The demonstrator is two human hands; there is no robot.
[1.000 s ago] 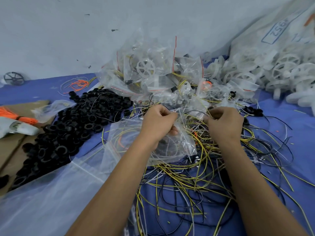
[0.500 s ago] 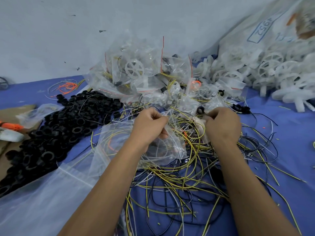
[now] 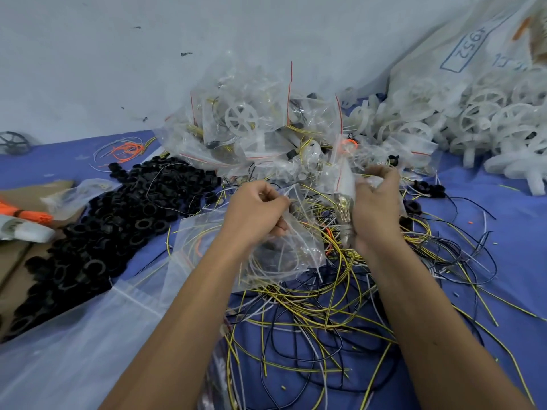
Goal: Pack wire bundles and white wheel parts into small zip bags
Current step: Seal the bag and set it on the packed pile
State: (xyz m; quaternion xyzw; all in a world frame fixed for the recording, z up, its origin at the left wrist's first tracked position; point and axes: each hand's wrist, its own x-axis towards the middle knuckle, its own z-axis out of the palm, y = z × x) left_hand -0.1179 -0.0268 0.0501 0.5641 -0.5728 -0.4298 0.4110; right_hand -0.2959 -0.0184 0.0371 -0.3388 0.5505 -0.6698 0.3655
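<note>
1. The left hand (image 3: 256, 213) sat at the centre of the frame, fingers curled and pinching the crumpled film of a clear bag (image 3: 284, 255) that hung below it.
2. The right hand (image 3: 377, 210), just right of centre, gripped a small zip bag (image 3: 343, 187) with a red strip, held upright at its left edge with some small parts inside; what they were could not be told.
3. Both hands hovered over a tangle of wires (image 3: 319, 309), yellow, black and white, spread across the lower middle of the blue cloth (image 3: 509, 261).
4. Behind the hands, at upper centre, lay a heap of filled bags (image 3: 251, 128), one showing a white wheel (image 3: 241, 118).
5. At upper right lay a pile of white wheels (image 3: 485, 119), against a large sack (image 3: 461, 54) marked 1952.
6. At left lay a mound of black rings (image 3: 97, 229), partly on cardboard (image 3: 17, 255).
7. Orange wire (image 3: 127, 149) lay at upper left, and a dark wheel (image 3: 13, 142) at the far left edge.
8. A large plastic sheet (image 3: 68, 350) covered the lower left.
</note>
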